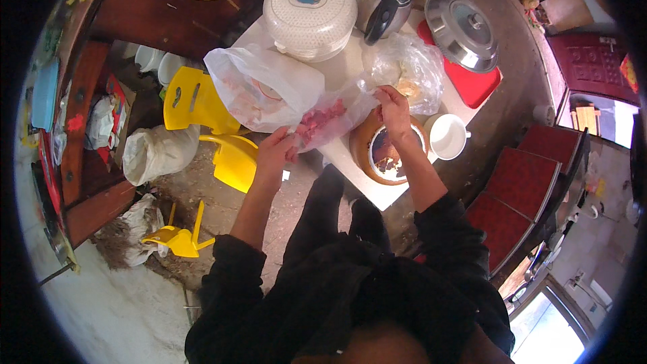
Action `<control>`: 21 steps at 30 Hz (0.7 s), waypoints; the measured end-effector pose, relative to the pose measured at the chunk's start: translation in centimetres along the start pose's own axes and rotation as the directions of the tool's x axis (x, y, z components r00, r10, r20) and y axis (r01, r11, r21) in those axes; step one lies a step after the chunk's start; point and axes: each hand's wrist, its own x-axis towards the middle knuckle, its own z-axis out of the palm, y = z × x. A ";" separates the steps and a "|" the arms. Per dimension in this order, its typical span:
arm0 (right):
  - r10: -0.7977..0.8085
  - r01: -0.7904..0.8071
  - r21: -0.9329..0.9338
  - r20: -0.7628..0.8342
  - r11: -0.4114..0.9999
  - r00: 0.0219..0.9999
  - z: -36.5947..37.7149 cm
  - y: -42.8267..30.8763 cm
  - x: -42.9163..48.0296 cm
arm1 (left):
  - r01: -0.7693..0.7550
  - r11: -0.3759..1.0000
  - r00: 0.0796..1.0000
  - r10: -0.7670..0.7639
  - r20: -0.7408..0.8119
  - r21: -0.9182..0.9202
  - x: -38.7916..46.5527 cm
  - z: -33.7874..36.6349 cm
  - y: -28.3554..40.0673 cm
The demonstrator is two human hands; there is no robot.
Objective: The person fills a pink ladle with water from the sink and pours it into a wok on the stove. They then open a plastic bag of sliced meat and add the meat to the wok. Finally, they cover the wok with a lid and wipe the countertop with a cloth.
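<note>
A clear plastic bag (354, 97) with pieces of red raw meat (321, 120) is stretched between my two hands. My left hand (277, 147) grips its lower left end, close to the meat. At the upper right end, my right hand (394, 110) pinches the plastic. Below my right forearm stands a brown pot (362, 145) with a white rim, partly hidden by that arm; dark and pale contents show inside. A larger white plastic bag (263, 86) with pinkish contents lies just beyond my left hand.
On the table (343, 60) stand a lidded white container (309, 15), an electric kettle (389, 7), a clear bag (417, 68), a steel lid (461, 30) over a red tray (477, 83), and a white mug (447, 136). Yellow chairs (235, 162) and a white sack (162, 151) are at left.
</note>
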 end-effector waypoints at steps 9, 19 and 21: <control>-0.290 0.320 -0.183 0.172 0.930 0.941 -1.1 -1.5 -3.7 | -0.121 0.983 0.993 0.121 0.009 0.137 -1.3 1.3 -1.6; -0.408 0.316 -0.783 0.087 0.536 0.909 0.7 -3.9 -3.6 | -0.122 0.986 0.992 0.126 0.024 -0.115 0.3 1.4 -1.7; -0.340 0.257 -0.760 0.051 0.597 0.939 0.0 -4.2 -3.5 | -0.154 0.988 0.983 0.156 0.093 -0.030 0.3 2.4 -1.5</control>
